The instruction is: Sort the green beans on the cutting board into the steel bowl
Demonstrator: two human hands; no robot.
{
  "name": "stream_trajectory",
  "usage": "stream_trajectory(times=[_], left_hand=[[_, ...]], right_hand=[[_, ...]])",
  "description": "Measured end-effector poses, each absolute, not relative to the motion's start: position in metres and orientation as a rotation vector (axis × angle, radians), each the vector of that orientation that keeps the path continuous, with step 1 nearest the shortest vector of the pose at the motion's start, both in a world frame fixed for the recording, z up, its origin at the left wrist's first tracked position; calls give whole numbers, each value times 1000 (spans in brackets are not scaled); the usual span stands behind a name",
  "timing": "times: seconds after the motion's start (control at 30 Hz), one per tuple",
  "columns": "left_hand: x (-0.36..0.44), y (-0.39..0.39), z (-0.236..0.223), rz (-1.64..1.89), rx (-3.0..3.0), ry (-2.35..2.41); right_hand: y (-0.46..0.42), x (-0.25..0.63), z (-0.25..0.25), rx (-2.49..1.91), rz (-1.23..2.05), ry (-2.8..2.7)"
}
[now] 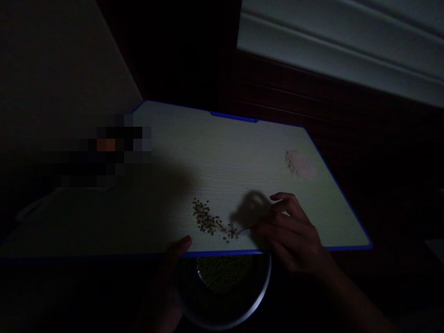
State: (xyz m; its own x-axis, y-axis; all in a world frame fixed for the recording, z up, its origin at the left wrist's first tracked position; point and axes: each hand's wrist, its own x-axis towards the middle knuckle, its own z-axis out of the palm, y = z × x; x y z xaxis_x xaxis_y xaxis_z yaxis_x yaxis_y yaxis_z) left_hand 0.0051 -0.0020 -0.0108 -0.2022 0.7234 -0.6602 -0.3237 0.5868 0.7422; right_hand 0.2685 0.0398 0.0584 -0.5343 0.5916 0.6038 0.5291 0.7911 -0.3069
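Right hand (294, 233): thumb and finger seemingly pinched together on one thin pale tool (243, 231), tip touching or nearly touching the loose green seeds (206, 218). Left hand (168, 275): thumb laid over the near edge of the board (225, 162), other fingers lost in darkness beside the bowl (258, 299); not possible to tell if clamped on the bowl.

Place of the loose seeds: on the board, just left of the pinch. Bowl: nearer to the body than the pinch and somewhat left, partly under the board's edge, with more green seeds inside. Pinkish patch (300, 165): beyond the pinch, to the right, well apart.

For good work here, as a judgement: hold the tool low, press lightly, and make short strokes. Keep the left thumb steady and the bowl level. Better to avoid flicking, because of small seeds, probably quick to roll.

Count: two hands, one tool, one board, one bowl, one pinkish patch. Loose seeds: several dozen, too dark for an exact number; inside the bowl, far too many to count.
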Motion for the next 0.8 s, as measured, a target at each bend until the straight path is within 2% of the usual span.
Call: stream_trajectory(times=[0.2, 0.37, 0.67, 0.8], left_hand=[[11, 2, 2, 938, 213, 1457], [6, -2, -5, 973, 388, 1535], [16, 9, 18, 962, 214, 1540], [15, 6, 11, 959, 195, 1523]], right_hand=[[39, 270, 57, -768, 166, -2269], [39, 272, 57, -746, 210, -2217], [38, 269, 61, -852, 98, -2200], [38, 269, 59, -771, 120, -2259]])
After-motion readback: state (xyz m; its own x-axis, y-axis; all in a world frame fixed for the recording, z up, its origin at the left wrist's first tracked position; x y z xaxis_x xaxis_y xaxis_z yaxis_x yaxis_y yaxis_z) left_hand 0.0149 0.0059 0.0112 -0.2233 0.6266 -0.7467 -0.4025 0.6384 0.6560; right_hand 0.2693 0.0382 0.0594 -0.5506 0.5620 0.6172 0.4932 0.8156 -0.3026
